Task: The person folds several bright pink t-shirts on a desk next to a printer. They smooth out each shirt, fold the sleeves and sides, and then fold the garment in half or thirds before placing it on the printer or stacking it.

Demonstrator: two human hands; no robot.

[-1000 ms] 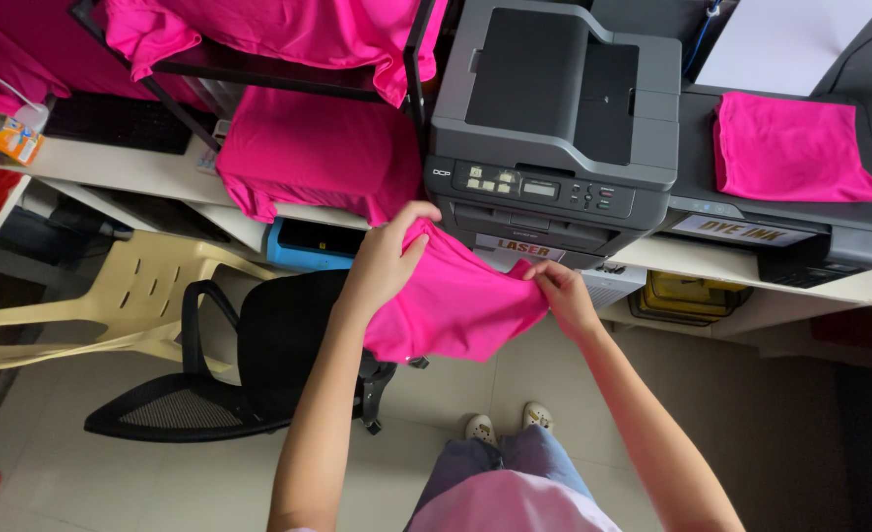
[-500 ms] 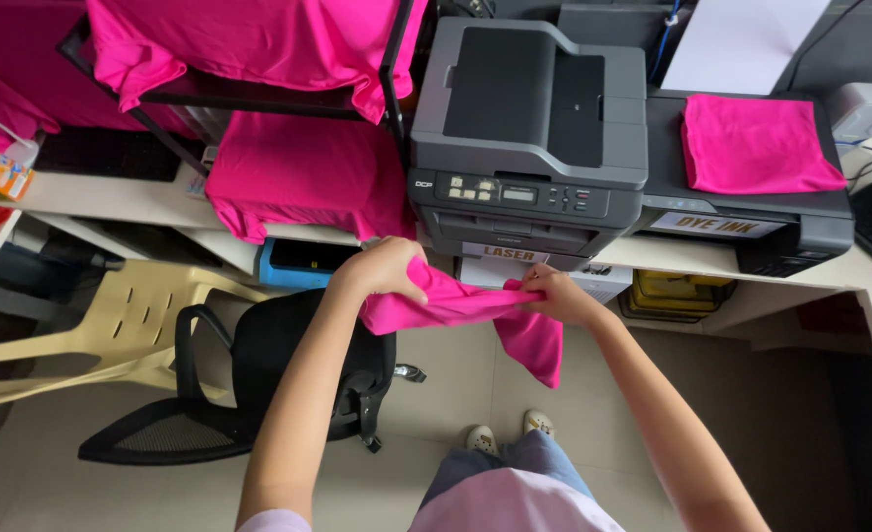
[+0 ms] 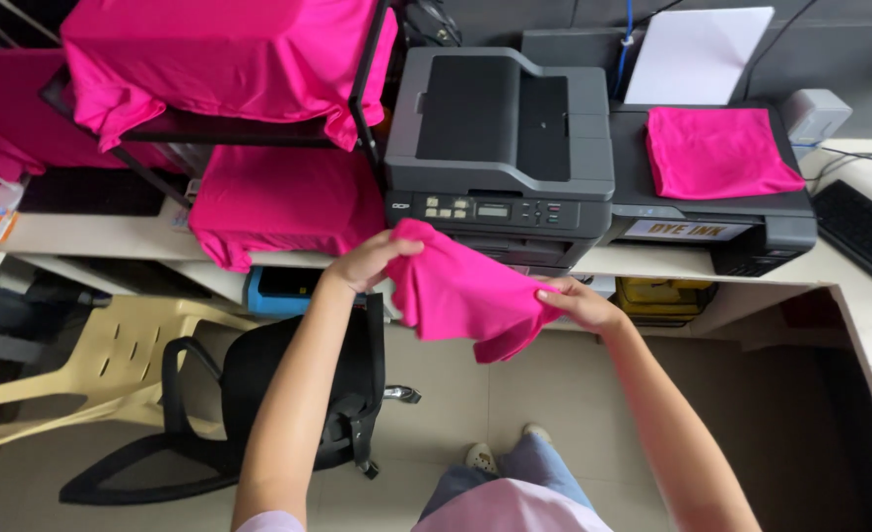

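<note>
Left hand (image 3: pixel 365 264), right hand (image 3: pixel 576 303) clenched

Two bare hands: left hand (image 3: pixel 365 262) and right hand (image 3: pixel 579 303), together gripping one folded pink cloth (image 3: pixel 460 293) in front of the desk's front edge. Five more pink cloths: one pink square (image 3: pixel 716 150) atop the ink printer, one draped cloth (image 3: pixel 229 59) over the black rack, one hanging cloth (image 3: pixel 278 202) at the desk's front edge, two partly cut off at the far left. Two printers: one grey laser printer (image 3: pixel 500 148), one black ink printer (image 3: pixel 711 212). Two chairs: one black office chair (image 3: pixel 268 394), one cream plastic chair (image 3: pixel 91 365). One keyboard (image 3: pixel 864 232) at the desk's right edge. One white sheet (image 3: pixel 697 54). Two shoes (image 3: pixel 505 448).
</note>
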